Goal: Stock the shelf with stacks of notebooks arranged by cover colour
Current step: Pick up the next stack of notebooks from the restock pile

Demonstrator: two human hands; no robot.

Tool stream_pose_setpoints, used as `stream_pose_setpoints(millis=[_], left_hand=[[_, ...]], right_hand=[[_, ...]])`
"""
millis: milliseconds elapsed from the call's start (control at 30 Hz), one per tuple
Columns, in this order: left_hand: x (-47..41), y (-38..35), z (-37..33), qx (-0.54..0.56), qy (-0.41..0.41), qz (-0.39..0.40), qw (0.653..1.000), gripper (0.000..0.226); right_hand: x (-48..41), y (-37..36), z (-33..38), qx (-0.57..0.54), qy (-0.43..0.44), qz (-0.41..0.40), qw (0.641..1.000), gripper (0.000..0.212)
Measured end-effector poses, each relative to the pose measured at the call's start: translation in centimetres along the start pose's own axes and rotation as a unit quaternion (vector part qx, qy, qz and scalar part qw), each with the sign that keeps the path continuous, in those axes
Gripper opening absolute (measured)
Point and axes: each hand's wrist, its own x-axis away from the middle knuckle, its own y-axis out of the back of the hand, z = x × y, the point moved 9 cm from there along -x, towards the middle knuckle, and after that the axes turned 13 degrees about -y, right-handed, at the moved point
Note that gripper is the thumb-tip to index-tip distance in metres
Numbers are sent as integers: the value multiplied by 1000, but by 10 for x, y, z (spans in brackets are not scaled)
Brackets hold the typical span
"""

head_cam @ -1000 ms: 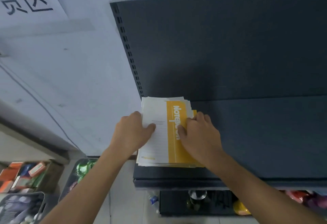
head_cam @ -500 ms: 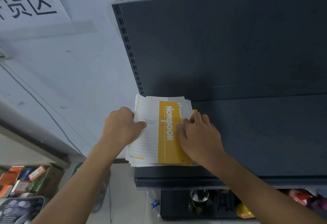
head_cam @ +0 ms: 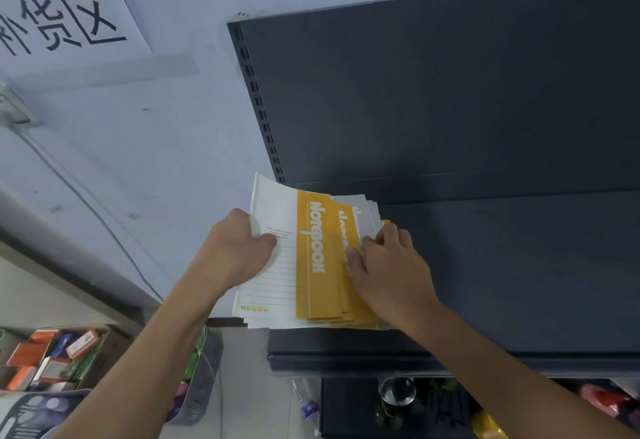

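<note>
A stack of yellow-and-white notebooks (head_cam: pixel 313 262) lies at the left end of the dark shelf (head_cam: pixel 502 265), fanned out and hanging past the shelf's left edge. My left hand (head_cam: pixel 239 251) grips the top notebook by its white left side, thumb on the cover. My right hand (head_cam: pixel 388 265) presses flat on the yellow right side of the stack, fingers spread over the lower notebooks. The stack's right edge is hidden under that hand.
The shelf's dark back panel (head_cam: pixel 450 92) rises behind, with a slotted upright (head_cam: pixel 263 116) at its left. A pale wall with a paper sign (head_cam: pixel 59 19) stands to the left. Below are a box of small packages (head_cam: pixel 52 355), a grey basket (head_cam: pixel 201 376) and a lower shelf with bottles (head_cam: pixel 394 400).
The top notebooks have slid leftward off the stack under my left hand, fanning the pile out. My right hand has stayed pressed on the stack's right side.
</note>
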Motion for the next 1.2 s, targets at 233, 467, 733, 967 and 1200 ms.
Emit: stream_pose_setpoints(millis=[233,467,733,967,1200], left_hand=[[1,-8,-30,64,-106,-12,992,20],[-4,-29,-45,287,-34,11,957,15],[-18,-52,-107,47,-145,34,988,28],[-7,-89,-174,26,-233,54,971,30],[15,-129,-248,33,-288,77,954,30]], right_hand=[[-11,-1,-8,-86,-41,37,995,51],[-30,-10,-27,-374,-207,205,880,57],[-29,42,-80,-433,-259,46,862,25],[3,91,-146,-302,-284,-43,909,20],[35,123,-221,-274,-327,-81,901,23]])
